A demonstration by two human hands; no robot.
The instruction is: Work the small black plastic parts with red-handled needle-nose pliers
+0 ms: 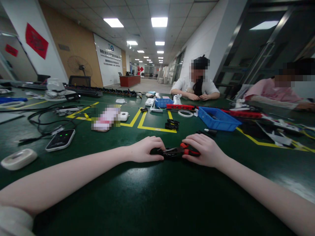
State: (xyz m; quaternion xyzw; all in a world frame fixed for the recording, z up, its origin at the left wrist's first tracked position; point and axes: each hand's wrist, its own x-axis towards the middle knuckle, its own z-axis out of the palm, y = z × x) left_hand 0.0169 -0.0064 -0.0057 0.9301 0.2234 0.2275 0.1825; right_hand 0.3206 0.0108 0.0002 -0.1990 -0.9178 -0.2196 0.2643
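Fingers of the left hand [145,149] curl over one end of a black and red clip part [177,152] at frame centre; the right hand [205,150] pinches its red end. It rests on the green table [152,196]. Squeezed unevenly, it could spring loose (the grip looks shallow) toward the black pieces [172,124] just above.

Black-and-red part [177,152], dark green table [157,196], yellow floor-tape lines [155,128], blue tray [218,119]

Single head view, forward and down (low, near the table [157,203])
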